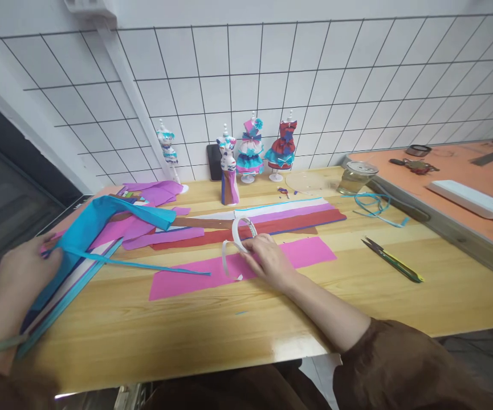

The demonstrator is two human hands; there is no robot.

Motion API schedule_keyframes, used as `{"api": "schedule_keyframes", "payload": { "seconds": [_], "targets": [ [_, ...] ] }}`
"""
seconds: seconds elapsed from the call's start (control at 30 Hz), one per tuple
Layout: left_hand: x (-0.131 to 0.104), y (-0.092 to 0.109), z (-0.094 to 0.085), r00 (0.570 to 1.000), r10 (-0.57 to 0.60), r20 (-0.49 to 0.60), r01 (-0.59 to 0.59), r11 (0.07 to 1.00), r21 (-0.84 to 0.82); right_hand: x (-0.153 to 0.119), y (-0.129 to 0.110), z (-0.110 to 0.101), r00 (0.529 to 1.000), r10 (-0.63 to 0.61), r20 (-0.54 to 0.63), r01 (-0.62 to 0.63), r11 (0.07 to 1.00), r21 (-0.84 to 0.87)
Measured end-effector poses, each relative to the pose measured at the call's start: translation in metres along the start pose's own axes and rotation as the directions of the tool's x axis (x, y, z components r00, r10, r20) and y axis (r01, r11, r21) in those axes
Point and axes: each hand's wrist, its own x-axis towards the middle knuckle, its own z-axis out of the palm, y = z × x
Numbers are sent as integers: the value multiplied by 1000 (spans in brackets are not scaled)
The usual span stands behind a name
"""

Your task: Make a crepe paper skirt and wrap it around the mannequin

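My left hand (30,273) is at the left of the table, closed on a folded turquoise strip (86,219) of fabric or paper. A thin turquoise ribbon (143,265) trails from it to the right. Under that hand lie layered strips in white, purple and dark blue. My right hand (272,265) pinches a roll of white tape (243,230) standing on edge, with a loose tail (224,259) curling down. Below the roll and hand, a flat pink strip (186,279) lies on the wooden table (272,324).
Small dressed mannequins (250,151) stand by the tiled wall, one nearer with a striped skirt (229,188). Long coloured strips (280,213) lie mid-table. Yellow-handled thread snips (394,261), a turquoise cord (372,205) and a lidded glass jar (357,176) are at right. A white power strip (472,199) sits beyond.
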Motion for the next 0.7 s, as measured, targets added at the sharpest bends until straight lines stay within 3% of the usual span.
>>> {"api": "schedule_keyframes", "payload": {
  "seconds": [0.03,0.1,0.17,0.23,0.3,0.43,0.47,0.53,0.7],
  "targets": [
    [-2,12,1,998,51,24,-52,998,31,0,-1,0,1000,-19,13,20,1000,-7],
    [-9,38,2,983,163,-81,-165,986,-10,0,-4,-1,997,-58,43,59,998,-19],
    [-19,66,1,937,277,-210,-304,946,-108,0,-7,0,993,-93,71,95,995,-21],
    [-33,93,-3,897,356,-262,-416,881,-227,0,-9,1,990,-121,79,123,992,-24],
    [-50,120,-8,884,411,-223,-466,812,-350,-1,-10,2,988,-134,76,137,990,-33],
    [-77,161,-13,881,471,-35,-403,710,-578,-1,-10,3,986,-131,104,137,989,-49],
    [-81,165,-11,842,538,38,-405,677,-615,-2,-11,3,985,-131,116,137,989,-47],
    [-82,168,-7,806,576,139,-357,660,-661,-2,-13,4,982,-134,130,139,990,-35],
    [-66,158,-1,876,359,321,-35,712,-701,-3,-16,6,978,-159,134,164,986,-26]
  ]
}}
